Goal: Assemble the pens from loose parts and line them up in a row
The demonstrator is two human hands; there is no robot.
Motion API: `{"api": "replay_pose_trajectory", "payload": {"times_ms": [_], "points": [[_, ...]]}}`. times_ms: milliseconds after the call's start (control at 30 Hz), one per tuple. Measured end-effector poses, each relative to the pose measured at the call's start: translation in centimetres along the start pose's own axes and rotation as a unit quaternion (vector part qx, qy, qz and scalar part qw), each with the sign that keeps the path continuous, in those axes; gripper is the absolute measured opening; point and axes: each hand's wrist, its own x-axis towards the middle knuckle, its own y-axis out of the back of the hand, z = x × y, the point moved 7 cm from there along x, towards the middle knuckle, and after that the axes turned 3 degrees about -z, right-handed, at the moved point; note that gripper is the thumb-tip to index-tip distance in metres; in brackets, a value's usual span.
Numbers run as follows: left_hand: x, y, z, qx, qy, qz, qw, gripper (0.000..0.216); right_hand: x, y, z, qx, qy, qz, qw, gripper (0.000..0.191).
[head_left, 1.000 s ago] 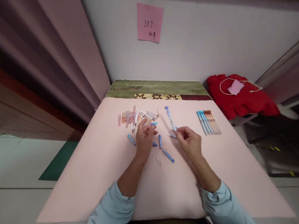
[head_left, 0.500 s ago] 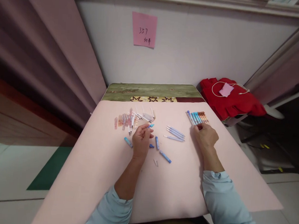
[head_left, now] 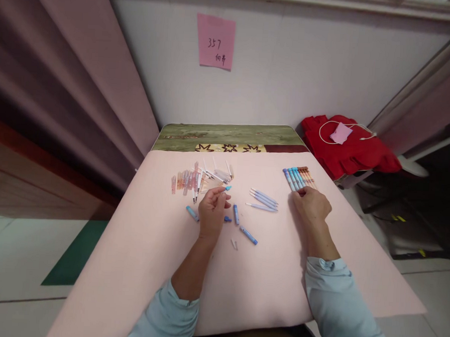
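Note:
My left hand (head_left: 212, 210) is closed, pinching a small light-blue pen piece (head_left: 228, 188) between thumb and finger. Beneath and beside it lie a dark blue pen cap (head_left: 227, 219), blue pen barrels (head_left: 236, 214) and a light-blue barrel (head_left: 192, 213). At the right, my right hand (head_left: 312, 206) has its fingers closed on the lower end of a blue-topped pen (head_left: 288, 179). That pen lies at the left end of a row of assembled pens (head_left: 299, 177) with light-blue and brown tops. The hand covers the lower ends of several of them.
Several pale lilac pen tubes (head_left: 263, 200) lie between my hands. Clear pinkish barrels (head_left: 186, 180) and white refills (head_left: 215, 174) are heaped at the left back. Two small clear pieces (head_left: 234, 244) lie near the middle. A red cloth (head_left: 346, 149) is beyond the table's right edge.
The blue-topped pen has shifted right, closing up against the row, with my right hand moving slightly right too. My left hand stays almost still with its light-blue piece.

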Motion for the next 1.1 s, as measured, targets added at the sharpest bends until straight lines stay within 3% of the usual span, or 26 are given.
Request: {"api": "replay_pose_trajectory", "payload": {"times_ms": [167, 333, 500, 600, 933, 1100], "points": [[0.3, 0.6, 0.2, -0.004, -0.006, 0.023, 1.000, 0.028, 0.1, 0.4, 0.1, 0.021, 0.002, 0.016, 1.000, 0.030], [1.2, 3.2, 1.3, -0.024, -0.040, 0.109, 0.993, 0.028, -2.1, 1.8, -2.3, 0.108, 0.050, 0.114, 0.986, 0.033], [2.1, 6.4, 2.4, -0.054, -0.088, 0.196, 0.975, 0.024, -5.4, 0.4, -6.3, 0.202, 0.160, 0.043, 0.965, 0.035], [2.5, 7.9, 2.7, -0.064, -0.109, 0.231, 0.965, 0.022, -6.1, -0.2, -7.1, 0.224, 0.180, 0.015, 0.958, 0.037], [2.7, 10.2, 2.4, -0.052, -0.110, 0.290, 0.949, 0.021, -4.9, 0.2, -5.5, 0.281, 0.146, 0.063, 0.947, 0.036], [2.4, 11.9, 1.7, -0.008, -0.126, 0.340, 0.932, 0.019, -3.5, 0.0, -3.5, 0.361, 0.098, 0.085, 0.923, 0.039]]}}
